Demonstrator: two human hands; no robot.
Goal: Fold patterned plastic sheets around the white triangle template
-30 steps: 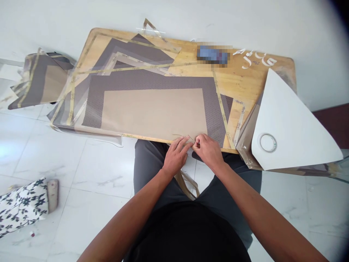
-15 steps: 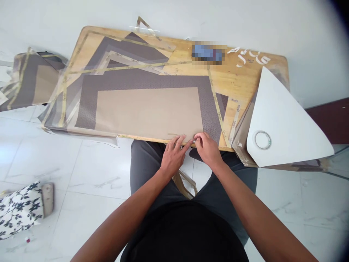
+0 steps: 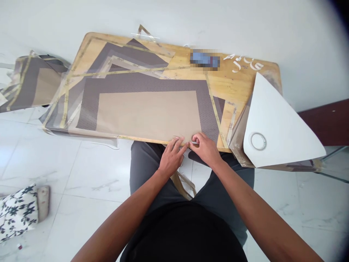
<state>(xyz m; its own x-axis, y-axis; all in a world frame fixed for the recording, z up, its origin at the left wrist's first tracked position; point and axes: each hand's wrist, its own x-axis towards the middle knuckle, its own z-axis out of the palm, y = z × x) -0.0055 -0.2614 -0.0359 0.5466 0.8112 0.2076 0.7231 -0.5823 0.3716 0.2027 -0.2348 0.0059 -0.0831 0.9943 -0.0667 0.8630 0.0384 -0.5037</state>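
Right hand (image 3: 205, 147) closed in a pinch on a small whitish strip (image 3: 194, 142), mostly hidden by the fingers. Strip sits at the near edge of the dark-bordered tan sheet (image 3: 147, 112). Left hand (image 3: 172, 154) not gripping: fingers spread, tips on the sheet's near edge, index tip right by the strip; contact with it can't be told. Sheet lies flat on the wooden table (image 3: 237, 83), over other dark sheets and gold-banded clear ones. To the right, large white sheet (image 3: 283, 123) overhanging the near edge, round ring (image 3: 264, 142) on it. Far side: blurred-out blue item (image 3: 205, 60), curled white scraps (image 3: 256, 65) beside it. Floor, lower left: floral cloth (image 3: 20, 213).
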